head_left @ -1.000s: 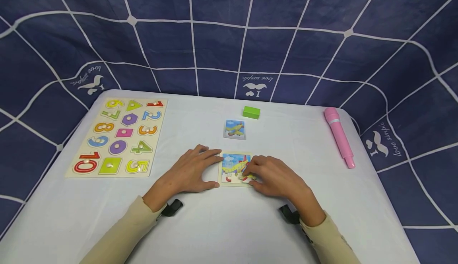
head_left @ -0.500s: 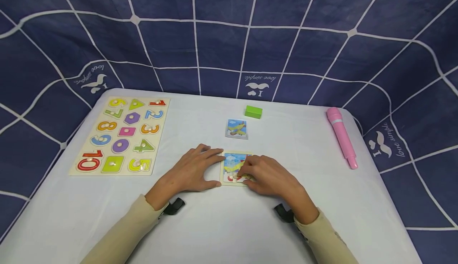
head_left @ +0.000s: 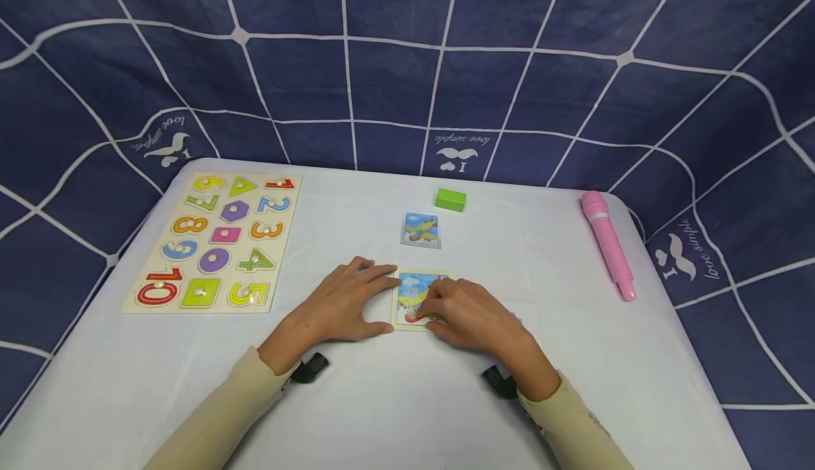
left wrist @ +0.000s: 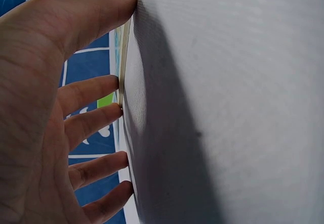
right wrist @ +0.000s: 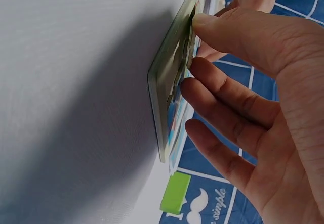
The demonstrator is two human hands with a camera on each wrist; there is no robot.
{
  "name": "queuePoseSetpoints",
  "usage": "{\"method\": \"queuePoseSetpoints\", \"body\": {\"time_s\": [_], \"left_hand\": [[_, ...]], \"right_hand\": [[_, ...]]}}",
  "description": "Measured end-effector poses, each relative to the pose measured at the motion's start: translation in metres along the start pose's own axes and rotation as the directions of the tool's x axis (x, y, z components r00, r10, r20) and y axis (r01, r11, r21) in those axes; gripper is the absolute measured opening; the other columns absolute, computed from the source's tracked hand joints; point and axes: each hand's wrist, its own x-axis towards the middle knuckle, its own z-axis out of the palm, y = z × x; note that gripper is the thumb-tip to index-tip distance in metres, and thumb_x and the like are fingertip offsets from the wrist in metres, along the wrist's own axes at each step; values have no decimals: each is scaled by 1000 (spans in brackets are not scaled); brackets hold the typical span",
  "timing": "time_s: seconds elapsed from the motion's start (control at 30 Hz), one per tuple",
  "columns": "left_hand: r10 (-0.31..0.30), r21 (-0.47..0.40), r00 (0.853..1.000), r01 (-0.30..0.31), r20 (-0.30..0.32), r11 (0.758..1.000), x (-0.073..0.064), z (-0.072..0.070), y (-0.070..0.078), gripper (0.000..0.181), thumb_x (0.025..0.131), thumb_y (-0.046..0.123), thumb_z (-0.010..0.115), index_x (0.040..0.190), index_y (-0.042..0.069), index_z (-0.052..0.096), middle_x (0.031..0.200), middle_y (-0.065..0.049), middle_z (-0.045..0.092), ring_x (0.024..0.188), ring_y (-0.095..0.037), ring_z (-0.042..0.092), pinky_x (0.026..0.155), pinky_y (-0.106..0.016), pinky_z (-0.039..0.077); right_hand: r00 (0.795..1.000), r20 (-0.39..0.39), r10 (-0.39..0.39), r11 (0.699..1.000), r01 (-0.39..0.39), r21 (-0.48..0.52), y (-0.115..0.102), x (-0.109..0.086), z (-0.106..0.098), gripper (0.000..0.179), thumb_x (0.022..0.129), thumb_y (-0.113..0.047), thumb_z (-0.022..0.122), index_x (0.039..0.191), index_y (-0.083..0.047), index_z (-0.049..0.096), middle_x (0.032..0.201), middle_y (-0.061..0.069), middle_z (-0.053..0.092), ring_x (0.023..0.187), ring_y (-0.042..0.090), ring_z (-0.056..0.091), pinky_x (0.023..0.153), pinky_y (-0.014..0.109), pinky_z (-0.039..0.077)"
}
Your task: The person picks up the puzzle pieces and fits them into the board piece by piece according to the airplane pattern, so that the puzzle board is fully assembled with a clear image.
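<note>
A small airplane jigsaw puzzle (head_left: 412, 287) in a pale wooden frame lies in front of me in the head view. My left hand (head_left: 340, 301) rests at its left side, fingers spread, with fingertips and thumb touching the frame's edge. Over the right part is my right hand (head_left: 474, 314), hiding much of the picture. In the right wrist view its thumb and forefinger pinch a thin puzzle piece (right wrist: 190, 57), standing tilted above the frame's recess. The other fingers of my right hand are loosely bent. Beyond the puzzle lies a matching airplane picture card (head_left: 421, 230).
A number and shape board (head_left: 213, 240) lies at the left. Behind the card is a green block (head_left: 451, 199), and a pink toy microphone (head_left: 608, 245) lies at the right. A small bluish bit (head_left: 517, 317) shows beside my right wrist, mostly hidden. A blue curtain hangs behind.
My right hand has slid a little left over the puzzle's lower part. The left hand keeps its place on the frame. The head view shifted slightly early on.
</note>
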Motion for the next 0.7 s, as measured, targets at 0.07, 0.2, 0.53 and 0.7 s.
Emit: {"method": "queuePoseSetpoints", "body": {"time_s": [0.07, 0.2, 0.53, 0.7], "left_hand": [[1, -1, 1000, -1, -1, 1000, 0, 0, 0, 78, 85, 59, 85, 152, 24, 63, 164, 2, 52, 142, -26, 48, 110, -53, 47], [6, -3, 1000, -6, -10, 1000, 0, 0, 0, 78, 85, 59, 85, 151, 24, 64, 163, 1, 53, 142, -27, 48, 109, -53, 47], [5, -2, 1000, -5, -5, 1000, 1, -1, 1, 78, 86, 59, 85, 152, 24, 63, 164, 1, 52, 143, -27, 48, 110, -53, 47], [3, 0, 1000, -3, -4, 1000, 0, -1, 1, 78, 86, 59, 85, 152, 24, 63, 164, 2, 52, 143, -27, 48, 110, -54, 47]], "right_hand": [[1000, -3, 0, 1000, 0, -6, -1, 0, 1, 24, 92, -22, 87, 116, -25, 85, 111, -1, 74, 96, 14, 67, 82, 33, 57], [1000, -14, 0, 1000, 0, -30, -2, 0, 1, 24, 92, -22, 87, 116, -25, 85, 111, 0, 73, 93, 14, 66, 80, 32, 56], [999, -37, 4, 1000, -4, -12, -2, -3, 2, 25, 90, -21, 90, 114, -24, 85, 109, -3, 71, 94, 12, 64, 80, 30, 57], [1000, -28, -14, 999, 13, -33, -2, -7, 3, 27, 92, -25, 88, 118, -22, 84, 112, -2, 72, 100, 15, 66, 85, 34, 58]]}}
